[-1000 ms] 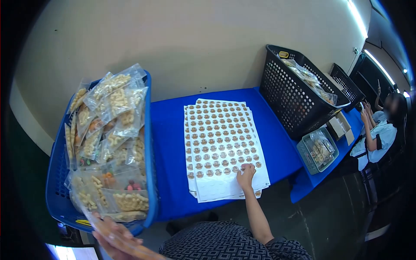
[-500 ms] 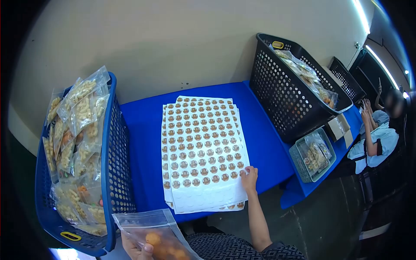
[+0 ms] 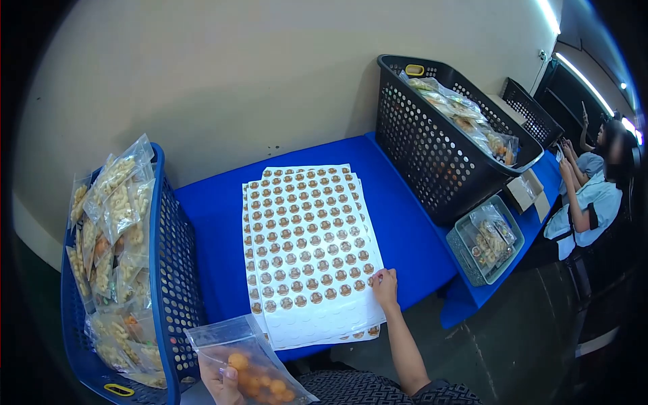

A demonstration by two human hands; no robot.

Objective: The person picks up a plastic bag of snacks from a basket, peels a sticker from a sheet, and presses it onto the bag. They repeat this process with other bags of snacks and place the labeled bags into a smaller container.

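Observation:
My left hand (image 3: 217, 383) grips a clear zip bag (image 3: 226, 335) of round orange snack balls (image 3: 260, 383), held low in front of me. On the blue-covered table lies a stack of white sticker sheets (image 3: 324, 324) with rows of round brown stickers (image 3: 304, 256). The lowest part of the top sheet is bare, with only faint round outlines. My right hand (image 3: 386, 289) is at the sheet's right edge, thumb and fingers pinched at the last round sticker (image 3: 370, 281) of the lowest row. The fingers partly hide that sticker.
At the left stands a blue basket (image 3: 177, 270) full of snack bags (image 3: 121, 202). A black basket (image 3: 422, 148) of bags is at the right, beside a grey-green tray (image 3: 480, 278) of bags and a cardboard box (image 3: 528, 192). Other people (image 3: 587, 202) sit beyond.
The view has shifted a little, so the sheets appear lower and further left. My left hand's bag is tilted more into view. My right hand stays pinched at the sheet's right edge.

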